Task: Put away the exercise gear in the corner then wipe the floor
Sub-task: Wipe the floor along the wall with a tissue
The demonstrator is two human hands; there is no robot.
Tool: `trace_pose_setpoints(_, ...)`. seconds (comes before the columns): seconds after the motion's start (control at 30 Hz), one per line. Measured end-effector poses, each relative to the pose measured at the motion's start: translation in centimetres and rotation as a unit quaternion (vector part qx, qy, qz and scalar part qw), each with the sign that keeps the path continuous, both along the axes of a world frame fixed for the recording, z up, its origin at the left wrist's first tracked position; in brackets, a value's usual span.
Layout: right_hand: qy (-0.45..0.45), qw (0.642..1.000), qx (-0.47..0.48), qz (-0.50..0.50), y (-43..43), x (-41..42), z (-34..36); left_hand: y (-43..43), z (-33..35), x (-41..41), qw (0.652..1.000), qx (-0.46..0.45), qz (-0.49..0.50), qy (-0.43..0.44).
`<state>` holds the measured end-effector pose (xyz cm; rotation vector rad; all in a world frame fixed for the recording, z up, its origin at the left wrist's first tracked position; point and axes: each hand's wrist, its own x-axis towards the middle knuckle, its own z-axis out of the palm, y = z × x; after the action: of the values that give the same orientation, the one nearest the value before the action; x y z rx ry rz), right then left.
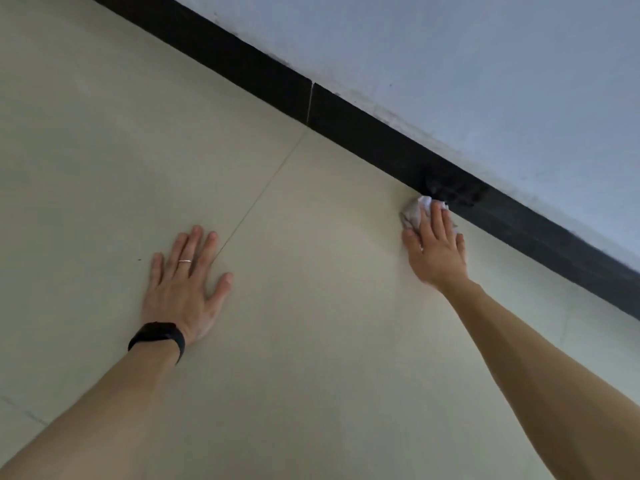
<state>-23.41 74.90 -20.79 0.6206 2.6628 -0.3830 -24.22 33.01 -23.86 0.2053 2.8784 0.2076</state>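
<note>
My right hand (pixel 437 248) presses a crumpled white tissue (pixel 417 210) flat against the beige tiled floor (pixel 311 306), right beside the black skirting board (pixel 381 147). Its fingers are straight on top of the tissue, which sticks out past the fingertips and on the thumb side. My left hand (pixel 183 289) lies flat on the floor with fingers spread, well to the left of the tissue. It wears a ring and has a black band on its wrist. No exercise gear is in view.
The black skirting runs diagonally from upper left to right, with a pale blue-white wall (pixel 485 64) above it. A dark smudge (pixel 450 192) marks the skirting just beyond the tissue. A tile joint (pixel 263 192) crosses the floor between my hands.
</note>
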Motion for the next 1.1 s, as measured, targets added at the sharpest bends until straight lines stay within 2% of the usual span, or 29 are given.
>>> trace_pose_setpoints(0.07, 0.002, 0.998, 0.000, -0.062, 2.1, 3.4, -0.1, 0.1, 0.3, 0.0, 1.000, -0.009, -0.004, -0.005)
trace_pose_setpoints(0.13, 0.017, 0.992, -0.014, -0.122, 1.9, 7.2, -0.1, 0.5, 1.0, 0.3, 0.998, -0.056, -0.005, -0.023)
trace_pose_setpoints(0.23, 0.060, 0.991, -0.029, -0.117, -2.6, 13.3, -0.4, 3.6, 2.7, 3.1, 0.992, -0.125, -0.006, -0.028)
trace_pose_setpoints(0.3, 0.091, 0.995, -0.041, -0.022, -7.0, 17.6, -0.5, 6.7, 3.5, 7.1, 0.992, -0.116, -0.026, -0.049)
trace_pose_setpoints(0.33, 0.099, 0.991, -0.049, 0.068, -8.8, 19.6, -0.7, 8.0, 3.6, 9.2, 0.993, -0.096, -0.026, -0.069)
trace_pose_setpoints(0.37, 0.108, 0.976, -0.056, 0.178, -10.1, 21.6, -0.9, 9.1, 3.7, 11.5, 0.993, -0.078, -0.016, -0.091)
trace_pose_setpoints(0.43, 0.119, 0.916, -0.066, 0.377, -10.3, 24.1, -1.7, 10.7, 4.1, 15.1, 0.987, -0.068, 0.016, -0.141)
trace_pose_setpoints(0.5, 0.108, 0.886, -0.077, 0.444, -9.4, 24.2, -1.8, 11.1, 4.5, 17.3, 0.980, -0.086, 0.019, -0.181)
trace_pose_setpoints(0.63, 0.048, 0.912, -0.095, 0.397, -9.8, 23.6, -0.4, 10.7, 7.4, 15.5, 0.958, -0.118, -0.031, -0.259)
trace_pose_setpoints(0.7, -0.014, 0.918, -0.094, 0.386, -10.5, 23.1, 1.0, 11.3, 9.5, 13.8, 0.930, -0.185, -0.057, -0.314)
trace_pose_setpoints(0.8, -0.052, 0.933, -0.090, 0.346, -11.0, 22.2, 1.6, 12.9, 10.3, 12.4, 0.908, -0.246, -0.068, -0.331)
trace_pose_setpoints(0.93, -0.044, 0.944, -0.093, 0.314, -12.0, 22.8, 1.1, 11.2, 9.2, 13.8, 0.925, -0.223, -0.079, -0.296)
trace_pose_setpoints(1.1, -0.016, 0.967, -0.080, 0.241, -13.7, 22.3, 0.5, 6.3, 6.2, 14.7, 0.963, -0.138, -0.158, -0.168)
